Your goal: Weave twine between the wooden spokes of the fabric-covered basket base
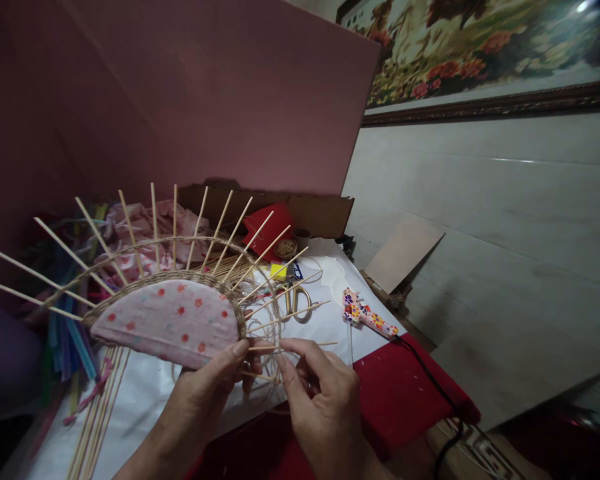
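My left hand point(200, 397) grips the lower right corner of a half-round woven panel point(167, 317), faced with pink cloth printed with small red flowers. Thin wooden sticks point(153, 213) fan out from its braided rim. A strand of twine point(215, 239) arcs across the sticks, away from the rim. At the right end of this arc my right hand point(325, 390) pinches the twine between thumb and forefinger, against one of the lowest sticks. Loose twine hangs in a tangle around these fingers. The other fingers of my right hand are curled and partly hidden.
Gold-handled scissors point(300, 303) lie behind the sticks, near a yellow item point(279, 271) and a twine ball point(285, 249). A flower-patterned glue gun point(367, 317) with a black cord rests right. Colourful ribbons point(73, 340) and long sticks point(97, 413) are left; red cloth point(410, 380) covers the near edge.
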`<state>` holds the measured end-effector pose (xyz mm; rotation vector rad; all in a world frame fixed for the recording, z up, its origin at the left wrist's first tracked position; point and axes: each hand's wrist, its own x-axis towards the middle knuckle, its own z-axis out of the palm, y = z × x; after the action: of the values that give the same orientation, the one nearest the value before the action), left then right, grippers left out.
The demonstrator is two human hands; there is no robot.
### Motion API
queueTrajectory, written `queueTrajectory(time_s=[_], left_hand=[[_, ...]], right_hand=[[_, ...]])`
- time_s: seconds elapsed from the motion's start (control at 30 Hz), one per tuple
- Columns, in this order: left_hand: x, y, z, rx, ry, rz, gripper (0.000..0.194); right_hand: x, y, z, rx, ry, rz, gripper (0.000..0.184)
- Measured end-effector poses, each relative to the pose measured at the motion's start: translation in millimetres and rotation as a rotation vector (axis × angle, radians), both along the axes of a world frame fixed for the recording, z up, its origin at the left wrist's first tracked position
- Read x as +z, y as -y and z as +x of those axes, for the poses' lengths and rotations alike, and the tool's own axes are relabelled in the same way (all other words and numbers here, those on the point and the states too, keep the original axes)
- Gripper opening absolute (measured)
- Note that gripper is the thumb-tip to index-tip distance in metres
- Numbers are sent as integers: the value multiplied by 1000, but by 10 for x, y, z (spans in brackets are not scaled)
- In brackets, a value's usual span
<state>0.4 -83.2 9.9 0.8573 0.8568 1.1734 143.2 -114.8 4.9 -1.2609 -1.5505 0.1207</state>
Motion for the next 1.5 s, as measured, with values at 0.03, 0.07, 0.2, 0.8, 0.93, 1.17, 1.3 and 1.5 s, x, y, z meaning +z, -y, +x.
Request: queueTrajectory(time_s=[0.03,0.07,0.2,0.8,0.93,1.17,1.3,1.5], left_hand=[[3,1,2,1,4,0,19],[5,1,4,-2,7,1,19],[0,-6,3,1,-6,-2,20],[-39,26,-32,-70,-133,-16,27],[-62,14,-21,-58,-119,-7,26],[-79,26,-33,-58,-141,7,28],[-64,31,-29,-57,-127,-3,25],[-101,-8,-51,-83,-51,-15,25]], right_hand=[[13,-2,-2,15,1,-5,15],[25,-3,-4,26,4,-8,16],[51,-3,-9,39,31,-29,18],[56,-82,59,-48,89,133,20],[48,-70,54,-39,72,129,20],[21,-72,62,-24,54,126,20],[22,-74,63,-32,52,115,20],[37,-52,62,-30,66,110,20]])
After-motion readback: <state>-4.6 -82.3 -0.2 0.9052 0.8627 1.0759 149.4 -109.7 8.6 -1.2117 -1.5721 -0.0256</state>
